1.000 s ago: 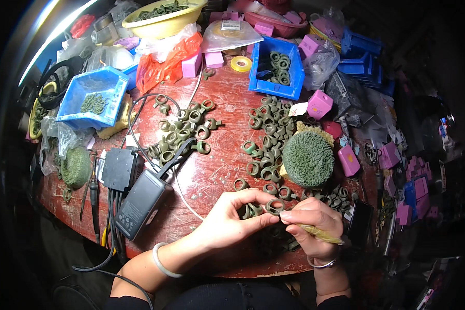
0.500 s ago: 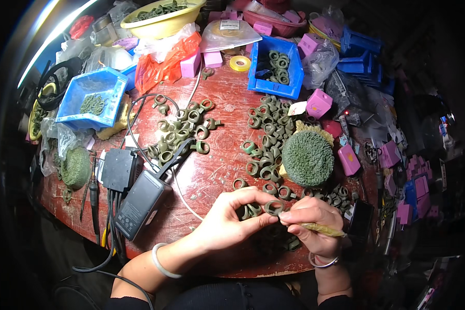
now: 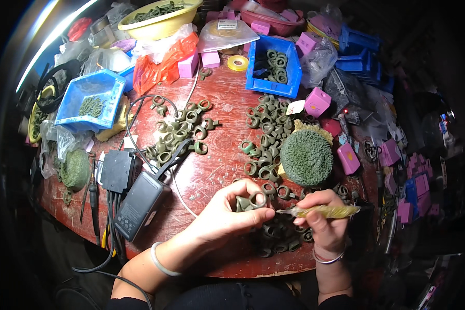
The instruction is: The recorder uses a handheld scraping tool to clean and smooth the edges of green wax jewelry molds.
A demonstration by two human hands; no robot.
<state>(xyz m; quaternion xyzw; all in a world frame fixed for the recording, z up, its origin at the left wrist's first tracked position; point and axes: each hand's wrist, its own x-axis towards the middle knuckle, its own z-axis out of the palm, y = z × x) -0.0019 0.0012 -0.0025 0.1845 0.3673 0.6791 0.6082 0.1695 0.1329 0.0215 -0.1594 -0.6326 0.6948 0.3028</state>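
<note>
Between the curled fingers and thumb of my left hand (image 3: 230, 214) are several dark green rings, one ring (image 3: 256, 200) pinched upright near the fingertips. My right hand (image 3: 323, 222) grips a slim hand tool (image 3: 328, 211) whose handle is wrapped in yellowish film. Its thin tip points left, just beside my left thumb and a little apart from the pinched ring. Loose green rings (image 3: 280, 233) lie on the table under and between my hands. Beyond them is a larger heap of rings (image 3: 266, 134), beside a round green textured pad (image 3: 308, 157) on a yellow sponge.
Another ring pile (image 3: 178, 132) lies left of centre, near a black power adapter (image 3: 141, 205) with cables. Blue bins (image 3: 274, 93) (image 3: 88, 124), a yellow basin (image 3: 160, 28), an orange bag (image 3: 165, 64) and pink blocks (image 3: 318, 102) crowd the red table (image 3: 217, 170).
My right hand has drawn the tool back to the right, off the ring, and tilted it nearer level. My left hand has shifted slightly left and up with the rings.
</note>
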